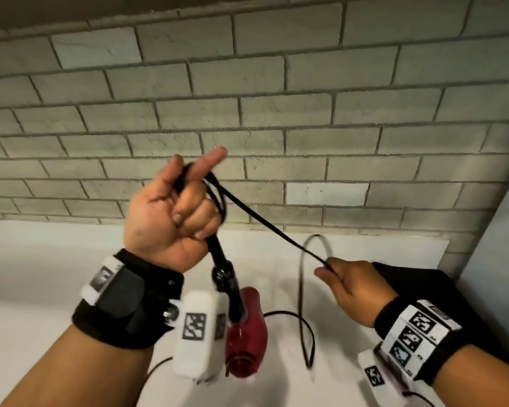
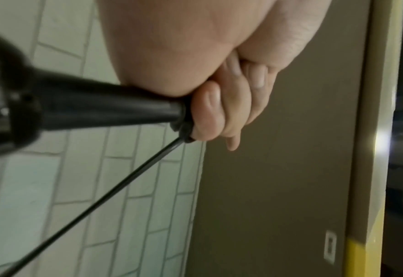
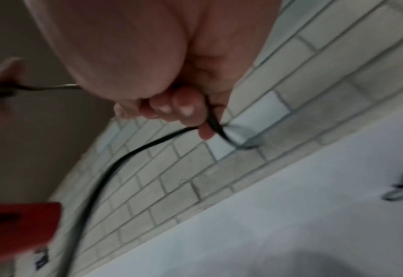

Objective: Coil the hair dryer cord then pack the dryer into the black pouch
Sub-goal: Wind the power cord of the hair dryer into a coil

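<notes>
Left hand (image 1: pixel 171 218) raised, we are gripping the gathered cord (image 1: pixel 265 224) loops so the red dryer (image 1: pixel 246 333) dangles above the desk (image 1: pixel 41 289), while our right hand (image 1: pixel 353 286) is pinching the cord, feeding slack.

The setting appears to be a domestic or hotel-type bathroom or vanity area. A wall of pale grey brick-pattern tiles (image 1: pixel 276 118) with darker grout runs behind a smooth white countertop (image 1: pixel 41 277), meeting it at a straight joint. A red hair dryer (image 1: pixel 249 333) over the counter is consistent with a grooming area. The left wrist view shows a plain brown wall (image 2: pixel 278 168) bearing a white wall switch plate (image 2: pixel 330 247), beside a pale door frame (image 2: pixel 373 131). No sink or mirror can be confirmed.
</notes>
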### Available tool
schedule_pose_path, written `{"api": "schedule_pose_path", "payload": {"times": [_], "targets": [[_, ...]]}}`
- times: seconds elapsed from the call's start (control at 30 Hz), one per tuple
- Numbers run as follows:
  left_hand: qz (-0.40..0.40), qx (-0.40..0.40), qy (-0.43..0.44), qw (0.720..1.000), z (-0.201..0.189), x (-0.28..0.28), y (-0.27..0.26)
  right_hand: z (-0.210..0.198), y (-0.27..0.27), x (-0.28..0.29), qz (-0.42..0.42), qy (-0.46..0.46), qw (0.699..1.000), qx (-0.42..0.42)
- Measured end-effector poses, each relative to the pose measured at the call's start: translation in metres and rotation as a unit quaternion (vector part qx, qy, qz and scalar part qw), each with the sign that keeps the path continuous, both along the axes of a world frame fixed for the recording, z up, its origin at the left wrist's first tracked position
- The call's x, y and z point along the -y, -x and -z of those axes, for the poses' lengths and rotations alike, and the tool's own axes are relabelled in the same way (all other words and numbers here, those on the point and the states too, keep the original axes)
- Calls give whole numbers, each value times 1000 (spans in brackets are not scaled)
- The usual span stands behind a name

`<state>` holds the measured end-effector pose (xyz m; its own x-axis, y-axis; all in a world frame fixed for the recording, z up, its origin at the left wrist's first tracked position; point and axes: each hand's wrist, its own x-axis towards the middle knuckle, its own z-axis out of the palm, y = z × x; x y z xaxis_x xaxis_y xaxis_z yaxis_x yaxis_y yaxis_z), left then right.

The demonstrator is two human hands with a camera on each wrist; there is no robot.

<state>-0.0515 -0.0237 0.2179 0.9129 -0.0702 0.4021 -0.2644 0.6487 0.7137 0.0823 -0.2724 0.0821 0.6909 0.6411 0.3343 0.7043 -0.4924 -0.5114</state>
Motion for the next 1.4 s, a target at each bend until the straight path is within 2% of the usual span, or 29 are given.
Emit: {"api": "schedule_pose_path", "payload": {"times": [0.1,0.2,0.27,0.33,0.37,0.43,0.5,0.57,0.63,0.67,0.73,0.77,0.83,0.87,0.9,1.0,1.03,1.1,1.17,1.23,1.3,1.33,1.4], "targets": [[59,76,85,992,-21,-32,14,21,-21,35,91,13,995,-47],[53,110,110,986,-43,-55,23,50,-26,59,162,-26,976,-145],[19,101,72,992,-53,-59,21,60,-13,59,147,-54,967,-203],[-67,66,-17,995,-57,-48,16,62,5,51,93,-60,964,-241],[-115,46,-66,990,-56,-38,15,59,15,45,54,-45,969,-237],[-149,15,-113,982,-53,-22,12,43,27,30,-23,-3,978,-208],[-116,-6,-106,988,-46,-6,8,8,30,21,-78,-7,983,-164],[-50,-22,-107,993,-35,9,3,-39,33,11,-107,-111,974,-168],[9,-52,-111,992,-5,38,-20,-82,35,11,-109,-224,952,-179],[38,-61,-120,990,1,42,-20,-104,37,-5,-140,-255,941,-175],[88,-64,-111,988,11,53,-21,-128,44,-29,-195,-293,912,-212],[109,-59,-98,987,16,53,-21,-136,48,-42,-206,-308,892,-260],[143,-59,-65,986,23,50,-26,-139,50,-59,-204,-330,851,-353],[152,-58,-52,985,23,51,-26,-137,52,-62,-194,-340,844,-367],[157,-54,-46,985,25,52,-26,-135,53,-65,-174,-345,848,-362],[163,-46,-56,984,26,63,-27,-130,58,-69,-113,-314,896,-295],[157,-45,-57,985,26,67,-27,-130,59,-69,-96,-310,898,-298],[143,-33,-57,988,26,78,-27,-127,55,-68,-103,-315,872,-359],[131,-29,-64,989,26,86,-26,-123,48,-64,-156,-332,821,-438],[133,-27,-75,988,26,91,-27,-121,44,-60,-188,-344,790,-472],[141,-21,-75,987,27,92,-29,-117,41,-58,-188,-344,799,-457],[142,-21,-74,987,28,91,-30,-115,40,-57,-180,-336,823,-421],[131,-17,-82,988,26,87,-32,-112,35,-54,-159,-316,892,-282]]}}
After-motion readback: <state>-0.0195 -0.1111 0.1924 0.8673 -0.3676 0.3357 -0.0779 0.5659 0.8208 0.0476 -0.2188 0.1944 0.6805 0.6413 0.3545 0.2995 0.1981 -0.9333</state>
